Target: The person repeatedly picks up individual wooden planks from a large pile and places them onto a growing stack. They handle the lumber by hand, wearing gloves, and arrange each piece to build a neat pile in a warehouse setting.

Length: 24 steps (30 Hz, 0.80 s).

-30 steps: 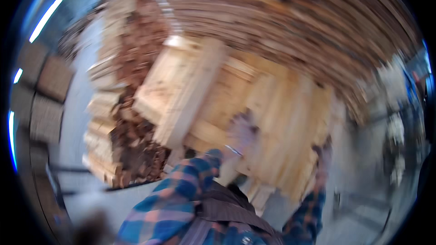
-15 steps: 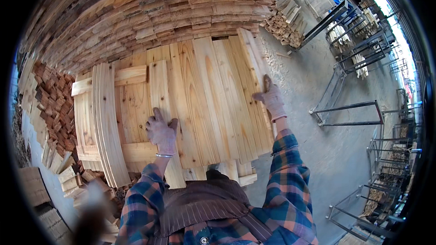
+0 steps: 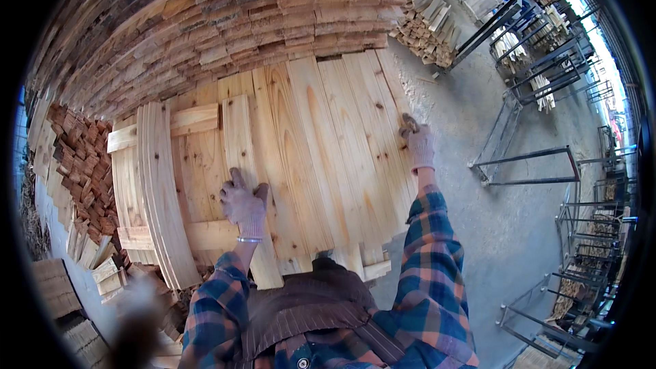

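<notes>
- Flat, pale-yellow wooden boards (image 3: 311, 143), centre: laid edge to edge.
- Long, narrow, pale wooden planks (image 3: 162, 191), nine o'clock: stacked, apparently unlaid.
- Pinkish-gloved right hand (image 3: 418, 143), three o'clock: curled at boards' edge; pinch unclear.
- Pinkish-gloved left hand (image 3: 244, 203), eight o'clock: fingers spread.

The boards (image 3: 311, 143) are pale honey yellow, streaked with long orange-brown grain and dotted with darker brown knots. The upright bundle (image 3: 160, 184) is creamier, with a few small brown knots; the crosspiece (image 3: 208, 235) is warmer yellow. The left hand (image 3: 244, 203) wears a pinkish-grey glove, browner at the fingertips, above a silvery bracelet (image 3: 250, 239); the right hand's (image 3: 419, 147) glove matches. The shirt (image 3: 434, 273) is plaid in teal, navy and peach, the apron (image 3: 301, 328) dark brown with thin pale stripes. The log wall (image 3: 273, 10) bands tan and brown with blackish edges; the block pile (image 3: 82, 167) is reddish brown, the floor (image 3: 506, 232) grey.
</notes>
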Available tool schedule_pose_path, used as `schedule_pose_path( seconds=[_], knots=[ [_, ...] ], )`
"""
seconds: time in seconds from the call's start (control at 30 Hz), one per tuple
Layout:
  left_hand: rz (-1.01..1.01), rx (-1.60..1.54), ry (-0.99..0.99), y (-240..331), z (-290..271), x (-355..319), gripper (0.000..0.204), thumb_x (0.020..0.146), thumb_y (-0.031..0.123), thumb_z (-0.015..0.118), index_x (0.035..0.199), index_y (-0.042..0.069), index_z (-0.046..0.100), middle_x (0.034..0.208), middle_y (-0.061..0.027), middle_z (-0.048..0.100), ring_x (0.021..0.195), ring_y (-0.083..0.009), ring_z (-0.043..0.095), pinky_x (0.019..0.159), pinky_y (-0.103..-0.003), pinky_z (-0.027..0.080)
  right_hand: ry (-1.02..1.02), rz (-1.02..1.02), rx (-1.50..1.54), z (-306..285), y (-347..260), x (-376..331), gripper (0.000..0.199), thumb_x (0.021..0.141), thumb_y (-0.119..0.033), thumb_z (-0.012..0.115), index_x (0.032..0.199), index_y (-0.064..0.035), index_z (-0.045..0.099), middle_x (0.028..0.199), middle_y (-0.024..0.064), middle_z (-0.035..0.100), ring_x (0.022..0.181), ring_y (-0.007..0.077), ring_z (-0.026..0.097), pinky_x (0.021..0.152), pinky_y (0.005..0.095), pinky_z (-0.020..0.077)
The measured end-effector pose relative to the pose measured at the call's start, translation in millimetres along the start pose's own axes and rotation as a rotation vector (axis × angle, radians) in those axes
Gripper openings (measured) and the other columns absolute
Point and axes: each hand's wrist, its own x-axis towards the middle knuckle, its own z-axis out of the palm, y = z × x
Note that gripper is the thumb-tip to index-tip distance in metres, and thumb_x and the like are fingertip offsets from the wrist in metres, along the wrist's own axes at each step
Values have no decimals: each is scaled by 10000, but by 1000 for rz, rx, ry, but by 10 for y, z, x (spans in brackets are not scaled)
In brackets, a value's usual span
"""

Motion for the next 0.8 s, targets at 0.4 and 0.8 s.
schedule_pose_path(
  seconds=[0.4, 0.8],
  knots=[
    [463, -1282, -438, 63, -124, -437, 683, 819, 163, 759, 1387, -29, 432, 1048, -71, 603, 917, -154, 583, 753, -295, 511, -413, -295, 706, 1129, -358, -2120, 629, 843, -251, 710, 1371, -5, 471, 1085, 122, 663, 838, 224, 636, 846, 339, 510],
    [486, -790, -59, -1230, -370, 153, 468, 857, 263, 717, 1235, 11, 605, 1070, -204, 675, 967, -304, 661, 881, -373, 508, 410, 142, 827, 892, 1484, -2939, 636, 814, -406, 720, 1216, 31, 492, 996, 163, 622, 868, 274, 647, 796, 442, 566]
  ],
)
